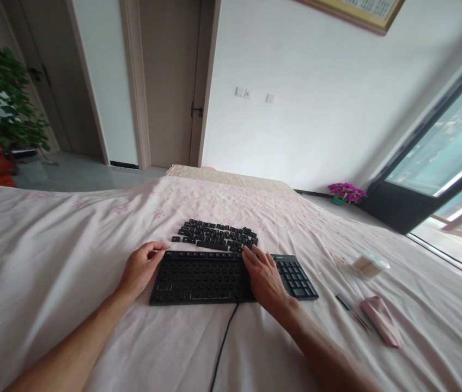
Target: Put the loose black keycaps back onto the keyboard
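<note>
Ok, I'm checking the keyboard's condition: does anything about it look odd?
Yes: the keyboard's main block is bare of keycaps, and loose keycaps lie on the cloth just beyond its far edge. It looks odd because the number pad has its keys in place.

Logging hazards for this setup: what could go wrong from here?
1. The small black plastic keycaps lie loose on the wrinkled pale pink floral cloth, close to the fingertips of the left hand and right hand; a nudge could scatter them.
2. The black rectangular keyboard has its main key area bared; lint might get in.
3. The thin black cable runs between the forearms; a snag could shift the keyboard.
</note>
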{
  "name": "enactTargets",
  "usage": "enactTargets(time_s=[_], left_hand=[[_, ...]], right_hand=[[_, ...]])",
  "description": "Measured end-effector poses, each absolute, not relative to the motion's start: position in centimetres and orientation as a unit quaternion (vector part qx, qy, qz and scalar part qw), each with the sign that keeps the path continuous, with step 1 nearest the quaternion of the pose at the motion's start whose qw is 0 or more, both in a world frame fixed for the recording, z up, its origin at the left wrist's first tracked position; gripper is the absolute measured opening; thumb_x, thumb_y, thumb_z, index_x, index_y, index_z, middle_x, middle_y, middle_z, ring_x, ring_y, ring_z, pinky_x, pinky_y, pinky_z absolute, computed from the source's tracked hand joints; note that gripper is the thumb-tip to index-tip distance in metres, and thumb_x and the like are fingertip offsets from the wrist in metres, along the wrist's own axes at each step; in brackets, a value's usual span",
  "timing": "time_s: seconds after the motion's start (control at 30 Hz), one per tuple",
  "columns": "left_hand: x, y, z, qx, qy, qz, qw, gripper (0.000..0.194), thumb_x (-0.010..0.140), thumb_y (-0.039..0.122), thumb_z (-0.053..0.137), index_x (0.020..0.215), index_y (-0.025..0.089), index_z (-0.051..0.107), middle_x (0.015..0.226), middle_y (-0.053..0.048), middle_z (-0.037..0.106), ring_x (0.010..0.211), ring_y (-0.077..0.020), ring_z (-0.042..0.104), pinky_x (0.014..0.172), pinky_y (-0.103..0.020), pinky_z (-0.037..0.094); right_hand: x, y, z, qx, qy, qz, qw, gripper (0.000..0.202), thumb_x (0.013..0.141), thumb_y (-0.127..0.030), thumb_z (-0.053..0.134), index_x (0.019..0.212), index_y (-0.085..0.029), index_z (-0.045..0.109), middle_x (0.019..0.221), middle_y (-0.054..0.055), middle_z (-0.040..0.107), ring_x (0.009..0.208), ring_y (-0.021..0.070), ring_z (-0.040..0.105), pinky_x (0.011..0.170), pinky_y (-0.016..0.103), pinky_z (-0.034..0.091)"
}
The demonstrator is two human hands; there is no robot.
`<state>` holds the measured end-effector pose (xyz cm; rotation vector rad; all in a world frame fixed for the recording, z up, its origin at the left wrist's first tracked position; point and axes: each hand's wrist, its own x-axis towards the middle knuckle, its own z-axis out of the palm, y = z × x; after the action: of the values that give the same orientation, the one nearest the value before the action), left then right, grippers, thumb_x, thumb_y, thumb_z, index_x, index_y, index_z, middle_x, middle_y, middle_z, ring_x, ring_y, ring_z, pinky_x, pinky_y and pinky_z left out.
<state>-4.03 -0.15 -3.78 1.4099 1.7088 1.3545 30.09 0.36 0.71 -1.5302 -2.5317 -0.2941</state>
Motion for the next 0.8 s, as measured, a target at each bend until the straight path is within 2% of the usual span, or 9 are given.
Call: enactTargets(time_s=[0.13, 0.23, 0.4, 0.6, 0.8], left_hand=[[-4.1, -0.2, -3.7, 0.524, 0.633, 0.503, 0.268, 0.030, 0.076, 0.040, 0.058, 0.094, 0.019, 0.069, 0.078, -0.001, 0.072, 0.069, -0.0175, 0.064, 0.064, -0.024, 0.046], [-4.0, -0.2, -3.5, 0.527, 0.634, 0.501, 0.261, 0.030, 0.077, 0.040, 0.057, 0.094, 0.019, 0.069, 0.078, -0.002, 0.072, 0.070, -0.0175, 0.064, 0.064, -0.024, 0.046], [-4.0, -0.2, -3.4, 0.535, 0.639, 0.491, 0.254, 0.030, 0.078, 0.040, 0.056, 0.095, 0.018, 0.068, 0.081, -0.002, 0.072, 0.072, -0.0178, 0.065, 0.066, -0.025, 0.047], [-4.0, -0.1, -3.4, 0.533, 0.638, 0.492, 0.258, 0.030, 0.078, 0.040, 0.056, 0.095, 0.019, 0.067, 0.084, -0.002, 0.072, 0.075, -0.0184, 0.065, 0.068, -0.025, 0.048], [-4.0, -0.2, -3.3, 0.538, 0.636, 0.491, 0.256, 0.029, 0.078, 0.040, 0.056, 0.094, 0.019, 0.068, 0.084, -0.002, 0.072, 0.074, -0.0181, 0.065, 0.067, -0.025, 0.048]], right_hand=[[30.6, 1.7, 1.0, -0.526, -0.839, -0.050, 0.128, 0.040, 0.089, -0.016, 0.043, 0.123, -0.026, 0.062, 0.130, -0.001, 0.059, 0.128, 0.0226, 0.041, 0.105, 0.038, 0.034], [30.8, 2.9, 1.1, -0.530, -0.831, -0.029, 0.168, 0.028, 0.091, -0.026, 0.048, 0.107, -0.026, 0.070, 0.114, 0.000, 0.068, 0.116, 0.0209, 0.052, 0.100, 0.033, 0.039], [30.9, 3.9, 0.7, -0.537, -0.817, -0.006, 0.210, 0.023, 0.091, -0.030, 0.049, 0.096, -0.026, 0.072, 0.102, 0.000, 0.071, 0.098, 0.0172, 0.060, 0.090, 0.027, 0.044], [31.1, 4.0, 0.2, -0.537, -0.813, -0.013, 0.224, 0.023, 0.092, -0.029, 0.049, 0.095, -0.027, 0.071, 0.101, -0.001, 0.071, 0.094, 0.0164, 0.061, 0.087, 0.027, 0.045], [30.7, 3.6, 1.1, -0.472, -0.853, -0.062, 0.213, 0.026, 0.094, -0.026, 0.046, 0.094, -0.025, 0.072, 0.101, 0.002, 0.071, 0.094, 0.0170, 0.060, 0.087, 0.028, 0.044]])
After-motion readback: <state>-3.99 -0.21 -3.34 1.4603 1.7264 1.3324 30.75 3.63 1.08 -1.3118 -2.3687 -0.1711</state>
